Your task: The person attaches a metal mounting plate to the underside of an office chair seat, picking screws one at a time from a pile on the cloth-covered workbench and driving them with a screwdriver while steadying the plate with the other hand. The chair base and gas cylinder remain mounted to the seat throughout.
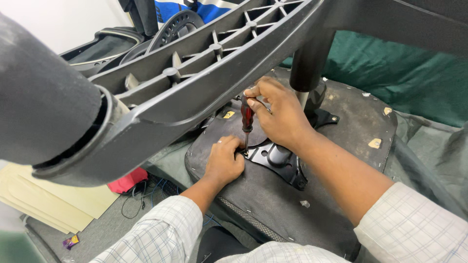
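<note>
The right hand (278, 112) is closing tight round a red-and-black-handled screwdriver (247, 118), standing its tip upright at the black metal mounting plate (275, 158) on the upturned dark fabric chair seat (336, 195); the left hand (223, 160), fingers curled, is pressing beside the tip; fastening looks underway, calling for steady turning.

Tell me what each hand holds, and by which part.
Right hand grips the screwdriver by its red handle; left hand holds nothing, only rests on the seat underside.

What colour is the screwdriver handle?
Dark red with black, seen in the head view: screwdriver in the right hand.
</note>
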